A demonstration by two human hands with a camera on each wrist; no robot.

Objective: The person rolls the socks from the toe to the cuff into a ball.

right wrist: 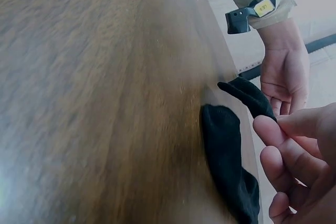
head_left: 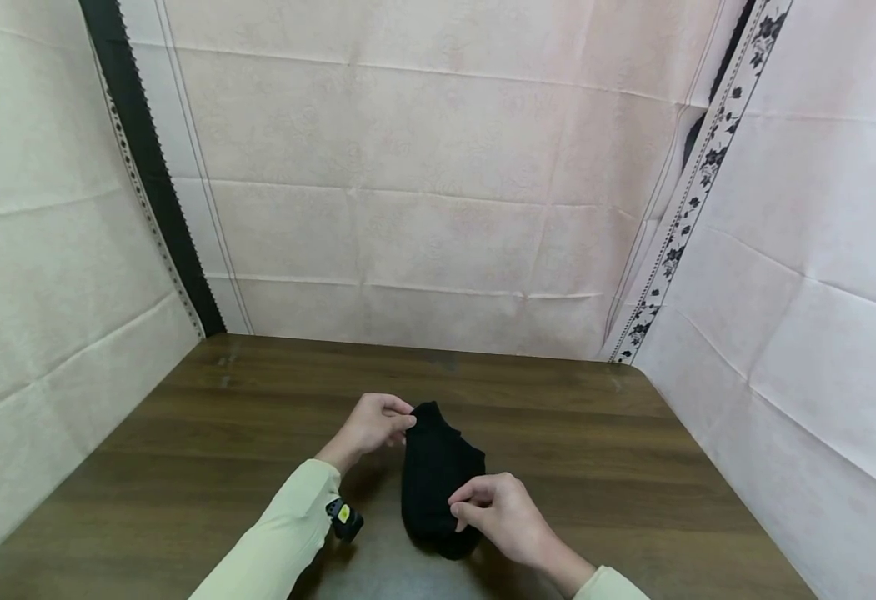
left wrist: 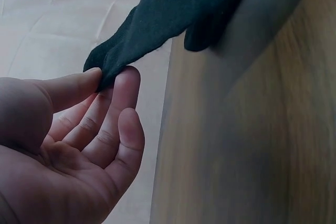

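A black sock [head_left: 441,479] is stretched between my two hands above the tabletop. My left hand [head_left: 377,425] pinches its far end between thumb and fingers; up close in the left wrist view, the thumb and fingertips of the left hand [left wrist: 100,124] grip a corner of the dark cloth [left wrist: 152,30]. On the near right side, my right hand [head_left: 505,512] pinches the cloth's edge. The right wrist view shows a held fold [right wrist: 252,95] and a lower black part [right wrist: 223,156] close to the wood. Whether these are one sock or two, I cannot tell.
The brown wooden table [head_left: 257,433] spreads under both hands. Pale creased cloth [head_left: 422,167] hangs behind it and along both sides, with a floral border [head_left: 688,200] at the right. A small black device [head_left: 344,518] is strapped to the left wrist.
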